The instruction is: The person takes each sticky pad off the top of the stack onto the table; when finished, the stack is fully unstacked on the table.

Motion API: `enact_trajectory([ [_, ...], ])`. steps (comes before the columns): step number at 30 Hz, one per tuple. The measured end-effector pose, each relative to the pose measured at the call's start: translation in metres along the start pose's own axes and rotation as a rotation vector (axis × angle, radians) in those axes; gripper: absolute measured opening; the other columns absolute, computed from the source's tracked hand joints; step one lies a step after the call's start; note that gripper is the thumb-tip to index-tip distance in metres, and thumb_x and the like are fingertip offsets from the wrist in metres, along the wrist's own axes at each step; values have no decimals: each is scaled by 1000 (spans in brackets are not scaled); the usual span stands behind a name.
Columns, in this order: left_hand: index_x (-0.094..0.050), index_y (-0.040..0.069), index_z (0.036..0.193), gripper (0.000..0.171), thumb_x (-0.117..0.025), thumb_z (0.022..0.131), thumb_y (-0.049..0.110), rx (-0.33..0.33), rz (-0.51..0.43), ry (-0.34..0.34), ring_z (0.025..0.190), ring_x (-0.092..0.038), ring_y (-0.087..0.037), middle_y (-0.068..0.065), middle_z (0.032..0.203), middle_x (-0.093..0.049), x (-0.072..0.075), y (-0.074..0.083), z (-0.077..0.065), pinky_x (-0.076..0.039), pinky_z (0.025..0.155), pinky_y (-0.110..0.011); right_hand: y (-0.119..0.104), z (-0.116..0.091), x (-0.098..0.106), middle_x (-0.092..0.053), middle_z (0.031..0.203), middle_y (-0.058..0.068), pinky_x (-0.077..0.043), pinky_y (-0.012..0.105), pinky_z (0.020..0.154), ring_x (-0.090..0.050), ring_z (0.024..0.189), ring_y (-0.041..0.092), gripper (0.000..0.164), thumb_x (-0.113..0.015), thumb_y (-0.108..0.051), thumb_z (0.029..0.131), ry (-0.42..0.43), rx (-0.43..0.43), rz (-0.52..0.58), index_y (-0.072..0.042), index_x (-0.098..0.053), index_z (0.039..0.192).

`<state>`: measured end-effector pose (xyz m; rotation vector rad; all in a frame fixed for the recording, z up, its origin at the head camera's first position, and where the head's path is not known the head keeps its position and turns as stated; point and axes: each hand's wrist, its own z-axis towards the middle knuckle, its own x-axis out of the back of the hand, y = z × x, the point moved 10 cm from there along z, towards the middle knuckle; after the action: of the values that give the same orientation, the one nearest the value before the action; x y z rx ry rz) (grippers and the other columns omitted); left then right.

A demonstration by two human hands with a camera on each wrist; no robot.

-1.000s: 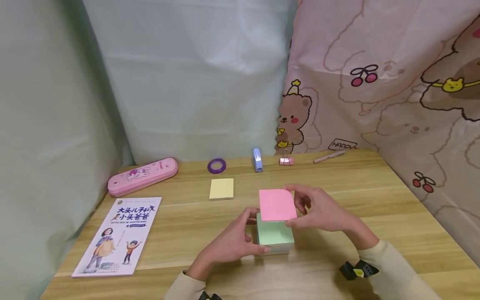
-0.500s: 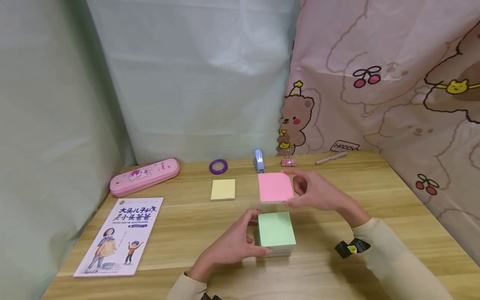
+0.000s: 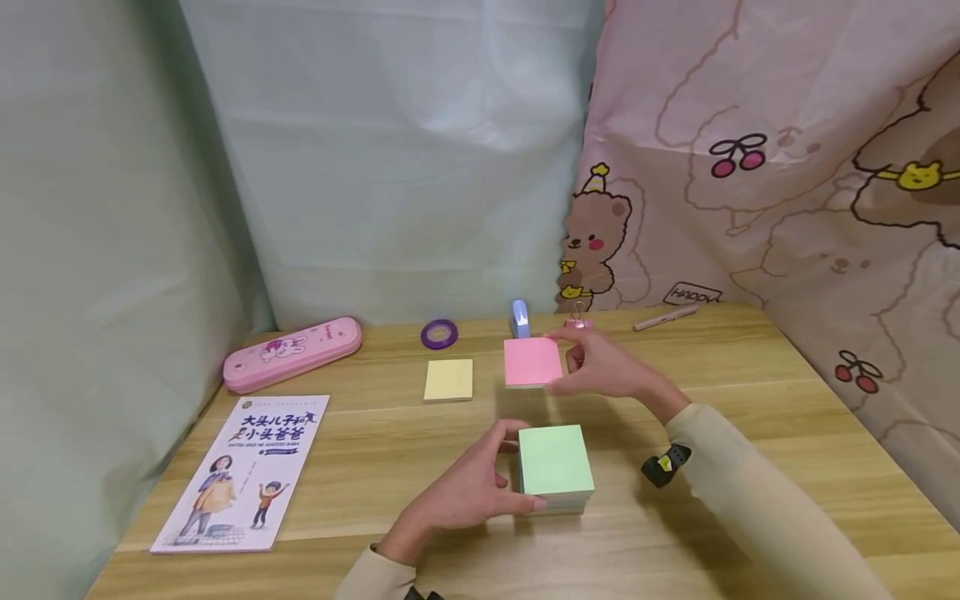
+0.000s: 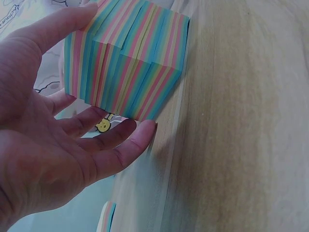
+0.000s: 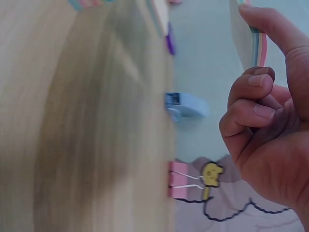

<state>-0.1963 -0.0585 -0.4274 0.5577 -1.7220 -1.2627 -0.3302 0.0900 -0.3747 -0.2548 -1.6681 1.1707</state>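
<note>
A stack of sticky note pads with a green top sheet stands near the table's front middle. In the left wrist view the stack's sides show blue, pink and yellow stripes. My left hand holds the stack's left side between thumb and fingers. Above the table behind the stack, my right hand pinches a sticky note pad with a pink top by its right edge. The right wrist view shows that pad's striped edge in the grip, other fingers curled. A yellow sticky note pad lies left of it.
Along the back edge lie a pink pencil case, purple tape roll, blue stapler, pink binder clip and pen. A booklet lies at left. Curtains hang behind the wooden table.
My right hand has lifted the pink-topped pad off the green-topped stack and carried it back and slightly left. My left hand stays on the stack.
</note>
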Motion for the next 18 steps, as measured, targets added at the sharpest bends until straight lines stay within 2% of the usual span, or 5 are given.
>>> enact_trajectory([
  [6,-40,21,150,84,-89,84,36,3,1,-3,136,-53,-27,-6,145,-55,-1,0,0,-57,93,-34,13,18,-18,-46,63,-5,-31,23,52,-39,59,10,87,-92,-26,79,-28,-25,10,-4,-51,153],
  [11,-40,20,153,85,-89,85,35,21,-11,-5,136,-52,-27,-4,147,-54,-1,0,0,-57,95,-37,24,29,-29,-47,61,-5,-33,23,49,-39,54,10,81,-92,-26,80,-62,-35,-1,-9,-54,150],
  [18,-39,18,154,87,-89,85,35,28,-4,1,136,-52,-26,-3,149,-52,0,0,-1,-57,95,-37,44,37,-44,-54,63,-2,-40,25,46,-45,50,11,86,-90,-26,81,-119,-141,18,-11,-48,155],
])
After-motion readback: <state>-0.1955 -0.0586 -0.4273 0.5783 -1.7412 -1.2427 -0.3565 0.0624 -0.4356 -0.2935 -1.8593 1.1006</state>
